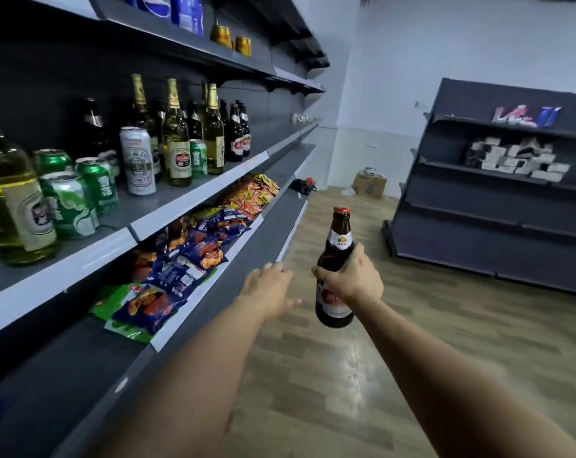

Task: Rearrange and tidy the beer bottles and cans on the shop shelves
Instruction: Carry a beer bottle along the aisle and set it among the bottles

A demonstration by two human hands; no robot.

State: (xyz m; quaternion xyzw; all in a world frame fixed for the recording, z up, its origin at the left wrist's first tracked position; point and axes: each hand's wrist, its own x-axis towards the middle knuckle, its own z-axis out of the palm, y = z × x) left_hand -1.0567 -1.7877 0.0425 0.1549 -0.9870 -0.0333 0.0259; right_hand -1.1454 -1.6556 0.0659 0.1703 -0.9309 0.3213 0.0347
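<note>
Both forearms reach out from the bottom of the view, bare, over the wood-pattern floor (412,325). Right hand (352,279) is clamped round the middle of a brown glass bottle (335,259), fingers and thumb curled about the shoulder and upper label; left hand (270,289) is empty, fingers extended and relaxed, just beside the bottle and close to the edge of a lower shelf. Bottle is held near upright, long axis vertical with a slight lean, red crown cap on top, white and red label on smooth dark glass. Key relation — the beer shelf (194,206) lies up and to the left of the grip, well apart, so my judgement is that the bottle must travel left and upward, base first onto the grey shelf board. Likely slot: beside the other dark bottles (238,133) at the far end of the row, past the tall green-gold bottles (177,140) with foil necks. Cans are cylinders of thin metal — green cans (71,193) bunched near the front, one taller white can (138,160) standing alone. Below sit crinkled foil snack packets (194,246), loosely heaped. Left hand is nearer the shelving, free to steady neighbouring bottles.
</note>
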